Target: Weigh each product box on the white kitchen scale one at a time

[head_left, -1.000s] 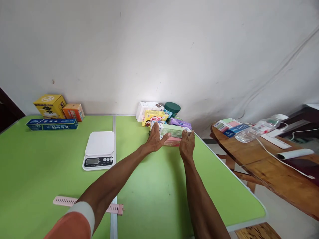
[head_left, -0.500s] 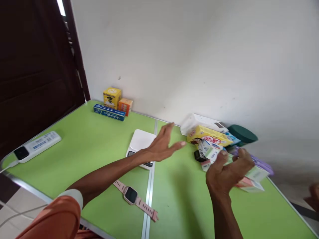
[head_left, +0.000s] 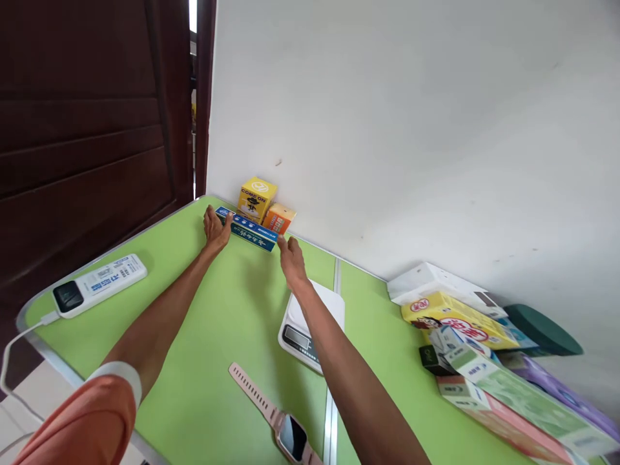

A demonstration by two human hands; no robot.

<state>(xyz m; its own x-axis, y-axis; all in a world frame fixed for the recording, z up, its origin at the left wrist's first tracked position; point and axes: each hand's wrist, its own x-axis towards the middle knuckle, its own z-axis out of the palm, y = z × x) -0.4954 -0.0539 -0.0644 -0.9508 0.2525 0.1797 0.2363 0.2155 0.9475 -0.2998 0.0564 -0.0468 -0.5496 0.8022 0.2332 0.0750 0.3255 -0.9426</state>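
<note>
A long blue toothpaste box lies near the far left corner of the green table, in front of a yellow box and a small orange box. My left hand grips its left end, the thumb on the near side. At the right end, the fingers of my right hand are bent against the box. My right forearm crosses over a white kitchen scale and hides part of it. Nearer to me lies a smartwatch with a pink strap.
A white power bank with a cable rests at the left edge. On the right, several boxes are piled against the wall, among them a yellow box, a green-and-white box and a dark green lidded container.
Both hands have moved left, from the scale and the right-hand pile to the toothpaste box, and taken hold of its ends. The view has turned left.
</note>
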